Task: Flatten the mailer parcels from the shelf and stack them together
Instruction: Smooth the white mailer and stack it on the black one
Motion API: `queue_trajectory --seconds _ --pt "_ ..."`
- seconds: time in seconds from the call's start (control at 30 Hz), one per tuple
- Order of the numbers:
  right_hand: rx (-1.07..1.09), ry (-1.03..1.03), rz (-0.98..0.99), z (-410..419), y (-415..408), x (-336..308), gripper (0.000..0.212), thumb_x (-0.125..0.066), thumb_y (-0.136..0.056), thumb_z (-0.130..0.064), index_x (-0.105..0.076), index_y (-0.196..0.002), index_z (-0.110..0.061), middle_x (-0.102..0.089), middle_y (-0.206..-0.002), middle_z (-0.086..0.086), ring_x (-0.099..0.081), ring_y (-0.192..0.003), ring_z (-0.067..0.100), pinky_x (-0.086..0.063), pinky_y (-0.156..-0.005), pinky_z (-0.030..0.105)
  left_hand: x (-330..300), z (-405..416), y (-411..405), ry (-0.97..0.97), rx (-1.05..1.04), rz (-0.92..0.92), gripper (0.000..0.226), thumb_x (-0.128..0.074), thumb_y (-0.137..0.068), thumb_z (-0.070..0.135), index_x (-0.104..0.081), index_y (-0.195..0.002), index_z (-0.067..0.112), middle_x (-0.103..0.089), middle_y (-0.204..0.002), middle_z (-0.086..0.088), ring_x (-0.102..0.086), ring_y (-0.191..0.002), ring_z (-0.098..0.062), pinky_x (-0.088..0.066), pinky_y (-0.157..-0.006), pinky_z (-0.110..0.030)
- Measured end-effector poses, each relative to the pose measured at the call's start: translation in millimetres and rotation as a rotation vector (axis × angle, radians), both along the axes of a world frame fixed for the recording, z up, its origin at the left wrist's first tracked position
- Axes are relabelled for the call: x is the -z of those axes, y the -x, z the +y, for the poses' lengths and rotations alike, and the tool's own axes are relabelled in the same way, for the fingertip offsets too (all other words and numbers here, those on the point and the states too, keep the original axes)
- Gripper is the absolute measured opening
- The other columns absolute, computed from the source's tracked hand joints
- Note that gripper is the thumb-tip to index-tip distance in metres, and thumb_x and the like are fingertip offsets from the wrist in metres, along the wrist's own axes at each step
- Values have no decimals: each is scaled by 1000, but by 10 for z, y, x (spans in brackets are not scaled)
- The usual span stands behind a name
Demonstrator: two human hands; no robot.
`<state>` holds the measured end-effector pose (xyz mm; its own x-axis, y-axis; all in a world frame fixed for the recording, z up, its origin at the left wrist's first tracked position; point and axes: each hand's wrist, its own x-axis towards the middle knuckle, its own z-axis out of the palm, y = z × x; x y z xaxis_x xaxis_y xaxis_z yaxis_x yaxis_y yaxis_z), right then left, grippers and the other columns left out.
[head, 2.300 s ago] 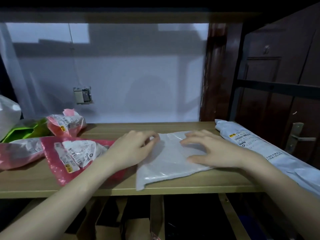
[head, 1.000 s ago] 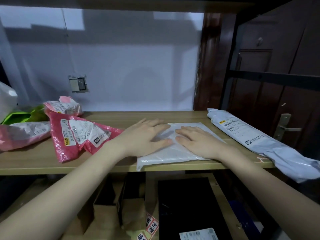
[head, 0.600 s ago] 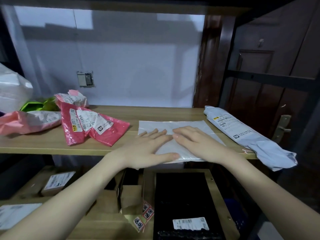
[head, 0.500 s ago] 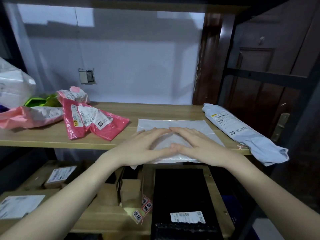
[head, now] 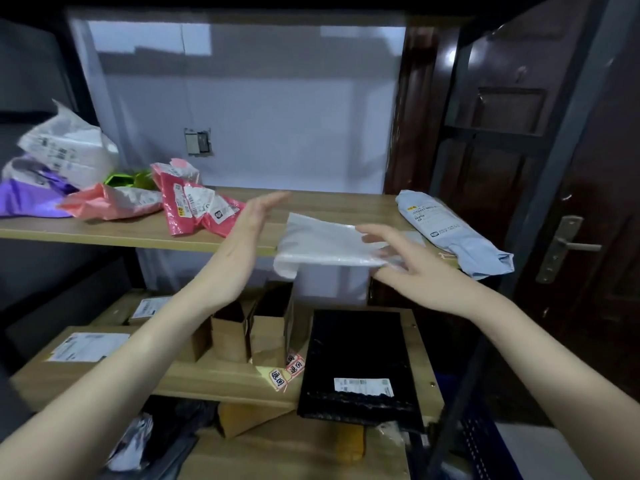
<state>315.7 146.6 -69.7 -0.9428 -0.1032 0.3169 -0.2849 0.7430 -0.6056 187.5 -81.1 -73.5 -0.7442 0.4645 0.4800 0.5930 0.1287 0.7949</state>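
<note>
The right hand (head: 412, 268) pinches the white mailer's (head: 322, 245) front edge, thumb on top. The left hand (head: 247, 233) is raised beside it, fingers (head: 273, 199) straight, holding nothing.

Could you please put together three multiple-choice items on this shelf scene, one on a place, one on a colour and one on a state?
1. Where does the blue-grey parcel lie?
A. at the right end of the upper shelf
B. on the lower shelf
C. under the pink mailers

2. What colour is the flat mailer on the lower shelf with the white label?
A. green
B. black
C. purple

3. How is the white mailer held?
A. pressed flat under both palms
B. lifted off the shelf, its right edge in the right hand
C. gripped by the left hand

Answers:
1 A: it rests by the shelf's right end, overhanging the edge.
2 B: the black mailer lies right of the cardboard boxes.
3 B: the mailer's near edge hangs free in front of the shelf, the right fingers on its right edge; the left hand is open and apart from it.
</note>
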Motion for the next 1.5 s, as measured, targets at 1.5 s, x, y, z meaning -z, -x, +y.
queue_trajectory --seconds 1.5 --pt "603 250 -506 624 762 2483 49 -47 -83 9 -32 -122 -17 -43 -93 -2 -43 -64 10 -33 -40 9 2578 986 624 426 88 -572 83 -72 -81 16 -20 -145 23 -41 -129 0 -45 -119 -14 -44 -87 -15"
